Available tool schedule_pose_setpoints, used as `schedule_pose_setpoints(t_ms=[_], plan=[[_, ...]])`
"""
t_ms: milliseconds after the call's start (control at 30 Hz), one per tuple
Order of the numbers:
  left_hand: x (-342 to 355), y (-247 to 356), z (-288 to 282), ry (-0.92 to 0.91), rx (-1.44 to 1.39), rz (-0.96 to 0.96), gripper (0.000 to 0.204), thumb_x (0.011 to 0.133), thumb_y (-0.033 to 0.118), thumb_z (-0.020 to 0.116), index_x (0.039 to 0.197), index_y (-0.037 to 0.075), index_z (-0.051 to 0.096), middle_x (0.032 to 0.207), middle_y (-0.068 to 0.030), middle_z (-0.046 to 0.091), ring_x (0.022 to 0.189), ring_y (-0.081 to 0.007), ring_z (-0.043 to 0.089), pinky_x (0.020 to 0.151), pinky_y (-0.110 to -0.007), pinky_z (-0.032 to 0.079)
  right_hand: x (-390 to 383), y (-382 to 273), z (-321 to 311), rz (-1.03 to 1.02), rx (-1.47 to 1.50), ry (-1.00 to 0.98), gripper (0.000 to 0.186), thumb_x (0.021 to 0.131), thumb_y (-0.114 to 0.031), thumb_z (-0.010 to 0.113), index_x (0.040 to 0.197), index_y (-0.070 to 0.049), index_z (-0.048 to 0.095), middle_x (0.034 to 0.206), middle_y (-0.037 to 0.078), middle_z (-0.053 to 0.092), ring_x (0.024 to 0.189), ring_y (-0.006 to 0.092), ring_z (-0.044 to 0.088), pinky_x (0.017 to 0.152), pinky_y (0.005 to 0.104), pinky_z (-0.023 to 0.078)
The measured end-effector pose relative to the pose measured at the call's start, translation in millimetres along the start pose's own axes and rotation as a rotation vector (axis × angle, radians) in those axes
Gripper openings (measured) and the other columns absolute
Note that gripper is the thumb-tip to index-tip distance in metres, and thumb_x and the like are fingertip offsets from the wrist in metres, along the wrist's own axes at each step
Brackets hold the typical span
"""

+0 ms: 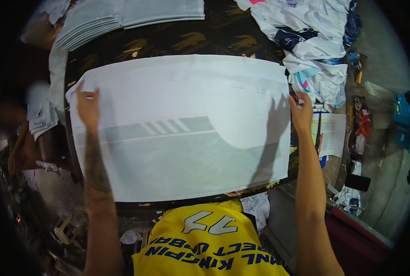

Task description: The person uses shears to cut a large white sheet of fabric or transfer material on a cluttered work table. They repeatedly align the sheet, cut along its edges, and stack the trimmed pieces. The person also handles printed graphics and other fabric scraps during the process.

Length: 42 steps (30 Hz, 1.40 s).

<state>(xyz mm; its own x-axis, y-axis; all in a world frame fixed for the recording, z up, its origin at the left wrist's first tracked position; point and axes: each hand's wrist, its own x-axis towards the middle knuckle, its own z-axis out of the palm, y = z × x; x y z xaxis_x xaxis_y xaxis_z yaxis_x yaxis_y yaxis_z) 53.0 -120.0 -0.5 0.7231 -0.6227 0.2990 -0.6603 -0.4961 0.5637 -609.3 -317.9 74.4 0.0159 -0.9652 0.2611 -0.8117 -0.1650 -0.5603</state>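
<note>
— Nearest item?
— Yellow shirt [205,244], lettered. Next, one white sheet [163,96], grey-panelled, spread on the dark patterned desk [214,42].
— Hands?
— Left hand [89,108] at the sheet's left edge; right hand [302,114] by its right edge. Thumbs and fingers slightly parted; whether gripping, cannot tell.
— Beyond?
— Stack of pale sheets [163,10], far left; heap of mostly white fabric [322,19], far right.

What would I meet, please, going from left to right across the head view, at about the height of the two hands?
Folded pale fabric stack, left hand, slanted stripes on the white sheet, right hand, printed paper, blue plastic item.
</note>
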Motion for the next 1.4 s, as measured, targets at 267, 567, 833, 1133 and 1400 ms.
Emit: schedule_pose_setpoints(t_ms=[267,567,833,1133,1400], plan=[[-259,159,-24,-0.478,-0.206,0.279,0.032,0.088,0.008,0.076,0.119,0.006,0.068,0.119,-0.0136,0.067,0.119,-0.0363,0.062,0.109,-0.051,0.044,-221,47,-114,0.509,-0.065,-0.410,0.019,0.093,-0.009,0.081,0.105,0.001,0.070,0.094,0.010,0.073,0.082,0.0171,0.066,0.078,0.0354,0.054],[-378,167,-92,-0.553,-0.068,0.273,0.044,0.095,0.018,0.072,0.138,0.009,0.067,0.139,-0.0165,0.062,0.135,-0.0389,0.054,0.116,-0.055,0.038,-248,66,-115,0.266,-0.062,-0.345,0.028,0.096,-0.020,0.080,0.096,0.000,0.062,0.084,0.014,0.064,0.074,0.0337,0.062,0.074,0.0463,0.051],[-320,-6,-154,0.097,0.361,-0.198,0.027,0.102,0.024,0.069,0.122,0.006,0.066,0.116,-0.0126,0.067,0.117,-0.0353,0.061,0.096,-0.052,0.045,-243,57,-115,0.254,-0.277,-0.389,0.028,0.097,-0.022,0.080,0.094,0.000,0.062,0.082,0.016,0.066,0.077,0.0347,0.066,0.073,0.0469,0.051],[-120,-56,-115,0.064,0.087,0.095,0.040,0.097,0.025,0.078,0.133,0.008,0.068,0.129,-0.0134,0.067,0.122,-0.0388,0.060,0.106,-0.051,0.047,-121,-41,-38,-0.184,-0.076,-0.371,0.024,0.092,-0.017,0.083,0.100,-0.001,0.067,0.088,0.014,0.066,0.080,0.0321,0.062,0.076,0.0418,0.051],[54,-66,-36,-0.163,0.000,0.208,0.056,0.086,0.032,0.089,0.136,0.015,0.070,0.136,-0.0089,0.066,0.135,-0.0355,0.059,0.112,-0.054,0.047,4,-141,95,-0.288,-0.130,-0.483,0.034,0.086,-0.018,0.086,0.115,-0.006,0.074,0.114,0.014,0.073,0.116,0.0369,0.067,0.101,0.0448,0.053]])
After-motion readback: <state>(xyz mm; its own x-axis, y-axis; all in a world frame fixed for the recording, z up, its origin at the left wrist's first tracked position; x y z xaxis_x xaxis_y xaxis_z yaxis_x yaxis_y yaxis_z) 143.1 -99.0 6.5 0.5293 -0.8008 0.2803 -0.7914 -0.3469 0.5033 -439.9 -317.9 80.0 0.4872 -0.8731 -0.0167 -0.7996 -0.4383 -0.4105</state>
